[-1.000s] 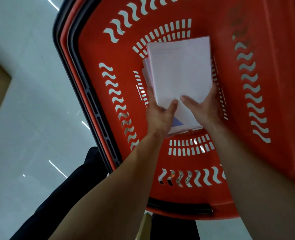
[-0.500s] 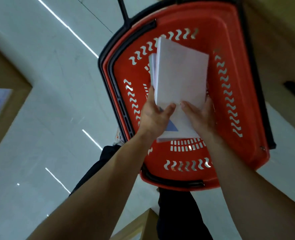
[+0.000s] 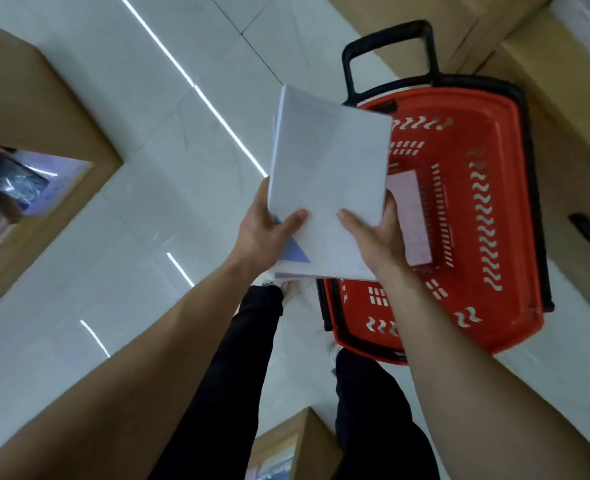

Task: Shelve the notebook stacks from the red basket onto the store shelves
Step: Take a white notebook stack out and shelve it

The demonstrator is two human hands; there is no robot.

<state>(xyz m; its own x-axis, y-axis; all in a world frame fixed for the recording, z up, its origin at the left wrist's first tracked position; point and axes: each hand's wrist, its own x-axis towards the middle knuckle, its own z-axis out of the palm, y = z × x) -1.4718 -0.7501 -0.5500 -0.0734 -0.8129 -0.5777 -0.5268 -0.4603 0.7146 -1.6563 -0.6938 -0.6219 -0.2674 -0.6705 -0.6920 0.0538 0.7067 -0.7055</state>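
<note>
We hold the notebook stack (image 3: 328, 181) lifted clear above the red basket (image 3: 466, 216), left hand (image 3: 262, 233) and right hand (image 3: 376, 237) clamping opposite sides, thumbs pressed on top, so the loose books stay squared. One pink notebook (image 3: 413, 216) remains inside.

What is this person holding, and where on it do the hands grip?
A stack of white notebooks, gripped at its near end: the left hand at the near-left corner, the right hand at the near-right corner, thumbs on top.
</note>
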